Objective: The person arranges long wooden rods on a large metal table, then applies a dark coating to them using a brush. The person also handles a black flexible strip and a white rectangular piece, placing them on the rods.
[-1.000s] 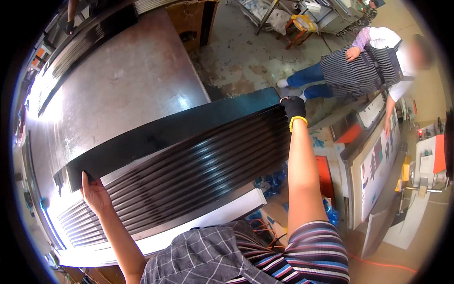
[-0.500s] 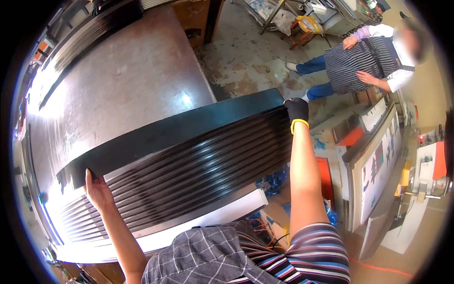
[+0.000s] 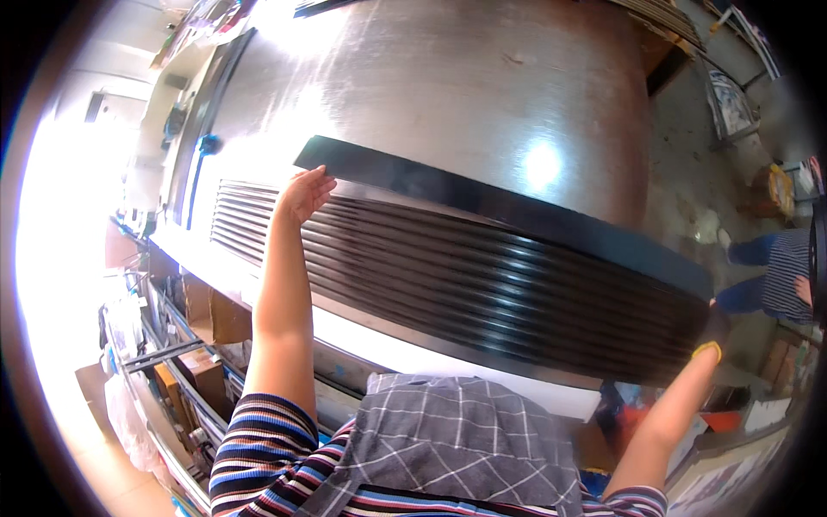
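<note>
A long, flat black strip [image 3: 508,207] slants across the table, its left end farther from me than its right. My left hand [image 3: 307,191], bare, pinches the strip's near edge close to its left end. At the far right end, my right hand [image 3: 715,325], in a dark glove with a yellow cuff, grips the strip; its fingers are dim and partly hidden. Just on my side of the strip lies a row of several dark, glossy strips [image 3: 482,302], set side by side like ribs.
The brown tabletop [image 3: 448,77] stretches beyond the strip. A white sheet or board [image 3: 543,389] runs along the near edge. Shelving with cardboard boxes [image 3: 202,370] stands at lower left. A person in a striped apron [image 3: 786,274] is at the right edge.
My view has swung to the left. The black strip, still between both hands, now slopes down to the right rather than up. The other person has shifted toward the right edge of view.
</note>
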`<state>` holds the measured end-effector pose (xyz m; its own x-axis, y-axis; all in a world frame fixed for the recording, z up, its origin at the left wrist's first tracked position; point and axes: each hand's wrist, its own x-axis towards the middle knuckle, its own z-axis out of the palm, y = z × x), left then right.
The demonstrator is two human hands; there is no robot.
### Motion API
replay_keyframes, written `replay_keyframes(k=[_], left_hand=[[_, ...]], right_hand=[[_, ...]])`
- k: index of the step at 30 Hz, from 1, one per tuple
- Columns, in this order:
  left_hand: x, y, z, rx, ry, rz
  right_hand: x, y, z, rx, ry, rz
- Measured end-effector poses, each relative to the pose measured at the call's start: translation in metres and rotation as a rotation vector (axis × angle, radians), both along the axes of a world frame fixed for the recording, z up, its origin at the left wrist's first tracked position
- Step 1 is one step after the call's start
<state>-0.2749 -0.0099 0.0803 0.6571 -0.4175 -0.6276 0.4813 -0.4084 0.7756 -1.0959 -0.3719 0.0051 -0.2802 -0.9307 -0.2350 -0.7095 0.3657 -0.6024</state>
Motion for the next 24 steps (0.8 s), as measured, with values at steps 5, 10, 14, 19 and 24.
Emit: replay_keyframes(k=[5, 10, 14, 19, 24], left_hand=[[0.029, 0.027, 0.002, 0.231, -0.128, -0.138], [0.026, 0.027, -0.015, 0.467, -0.513, -0.322], [0.039, 0.040, -0.042, 0.509, -0.710, -0.381], [0.034, 0.048, -0.046, 0.550, -0.688, -0.344], [0.031, 0.056, -0.050, 0.769, -0.943, -0.295]], right_hand=[[-0.038, -0.011, -0.040, -0.029, -0.501, -0.198], [-0.037, -0.018, -0.028, 0.016, -0.199, -0.078], [-0.034, -0.019, -0.028, -0.028, -0.116, 0.020], [-0.021, -0.019, -0.022, 0.072, -0.255, -0.154], [-0.047, -0.030, -0.055, 0.074, -0.267, -0.218]])
